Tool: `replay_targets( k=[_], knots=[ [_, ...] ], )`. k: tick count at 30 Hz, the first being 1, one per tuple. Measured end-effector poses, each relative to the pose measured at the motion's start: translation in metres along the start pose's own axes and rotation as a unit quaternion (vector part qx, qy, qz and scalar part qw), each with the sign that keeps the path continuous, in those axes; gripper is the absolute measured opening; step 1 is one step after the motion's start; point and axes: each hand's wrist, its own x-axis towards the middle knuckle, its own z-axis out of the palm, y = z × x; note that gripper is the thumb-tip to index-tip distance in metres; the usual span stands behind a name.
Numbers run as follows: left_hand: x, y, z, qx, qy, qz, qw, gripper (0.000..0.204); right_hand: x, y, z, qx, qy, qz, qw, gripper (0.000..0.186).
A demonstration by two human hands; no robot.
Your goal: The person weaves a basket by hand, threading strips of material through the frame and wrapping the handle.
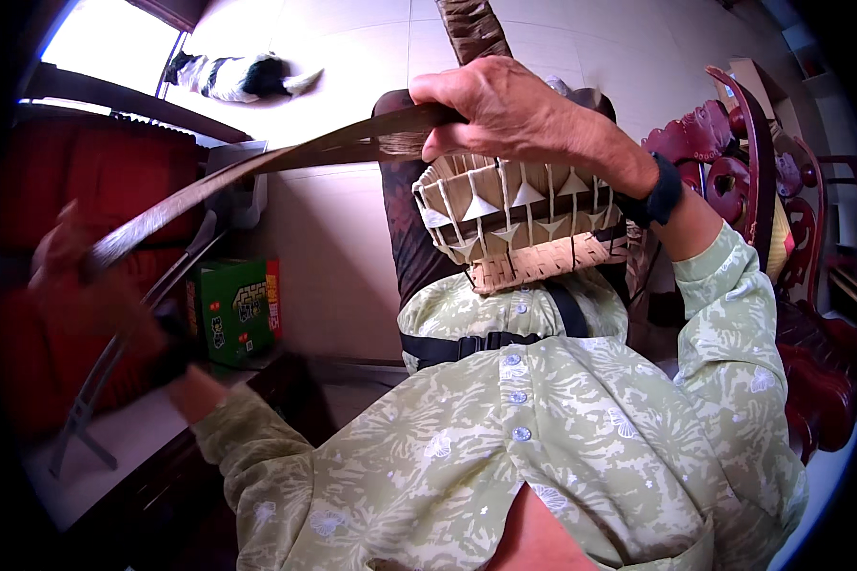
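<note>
My right hand (486, 109), at top center, is closed on a long, flat, brownish strip (257, 164) that curves down to the left. My left hand (95, 271), at the left, is smeared by motion around that end of the strip, so its grip is unclear. Another brown strip piece (471, 29) rises above my right hand. Just below that hand, a woven basket (519, 209) with pale triangular weave and dark cords rests on my lap, a tan woven band (543, 262) along its lower part.
A black-and-white animal (229, 78) lies on the tiled floor (343, 38). Red cushioned seating (95, 181) is at left, with a folded metal stand (114, 381) and a green box (233, 309). Carved dark-red wooden chairs (752, 171) stand at right.
</note>
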Motion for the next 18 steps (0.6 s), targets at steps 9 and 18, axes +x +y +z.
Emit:
replay_targets(
  k=[9,18],
  knots=[
    [-0.007,-0.161,-0.115,0.107,-0.199,-0.074,0.971,0.052,-0.001,0.004,0.003,-0.018,0.003,-0.004,1.0,0.029],
    [0.066,0.044,-0.118,-0.485,-0.466,-0.106,0.732,0.076,0.001,0.005,0.005,0.099,-0.031,0.003,0.995,0.021]
  ],
)
